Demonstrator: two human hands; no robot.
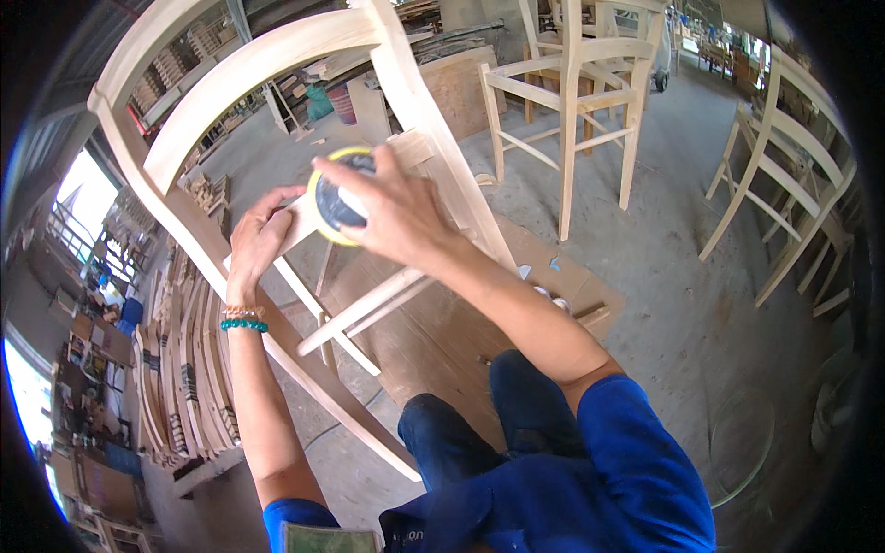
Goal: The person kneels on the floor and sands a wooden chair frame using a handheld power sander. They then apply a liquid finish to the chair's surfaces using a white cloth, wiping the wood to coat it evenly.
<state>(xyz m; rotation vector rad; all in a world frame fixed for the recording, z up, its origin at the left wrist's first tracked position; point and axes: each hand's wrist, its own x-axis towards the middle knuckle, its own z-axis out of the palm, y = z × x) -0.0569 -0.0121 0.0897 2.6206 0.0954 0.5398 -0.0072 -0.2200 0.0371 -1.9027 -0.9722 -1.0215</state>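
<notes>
A bare wooden chair frame (336, 37) stands tilted in front of me. My left hand (261, 238), with beaded bracelets at the wrist, is closed on the left end of its flat seat rail (297, 227). In my right hand (406, 205) is a round sanding pad (324, 205) with a yellow rim and a dark, pale-smudged face. My fingers wrap over its side, and it sits at the rail just right of my left hand. Whether its face presses on the wood I cannot tell. The fingers of the right hand are slightly blurred.
Cardboard (442, 341) lies on the concrete floor under the chair. More unfinished chairs stand at the back (572, 92) and at the right (784, 175). Curved wooden parts (180, 369) are stacked on the left. A round clear hoop-like thing (743, 447) is at lower right.
</notes>
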